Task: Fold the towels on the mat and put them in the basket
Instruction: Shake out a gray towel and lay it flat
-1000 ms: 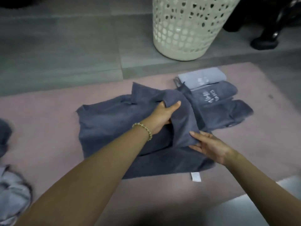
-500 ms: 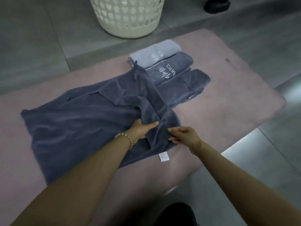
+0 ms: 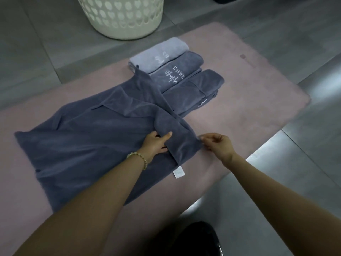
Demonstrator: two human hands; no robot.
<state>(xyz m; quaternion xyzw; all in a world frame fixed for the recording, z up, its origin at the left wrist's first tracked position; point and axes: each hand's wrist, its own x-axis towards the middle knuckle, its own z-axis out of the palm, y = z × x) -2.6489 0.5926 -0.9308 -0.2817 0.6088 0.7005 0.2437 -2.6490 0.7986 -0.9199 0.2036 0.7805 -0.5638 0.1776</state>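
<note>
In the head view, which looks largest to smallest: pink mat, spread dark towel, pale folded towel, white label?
1. pink mat
2. spread dark towel
3. pale folded towel, though it lies farther off
4. white label

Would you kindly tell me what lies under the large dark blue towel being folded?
The pink mat lies beneath the large dark blue towel, showing around it. The towel's far strip covers the ends of three folded towels. The left hand grips a fold, fingertips hidden underneath.
</note>
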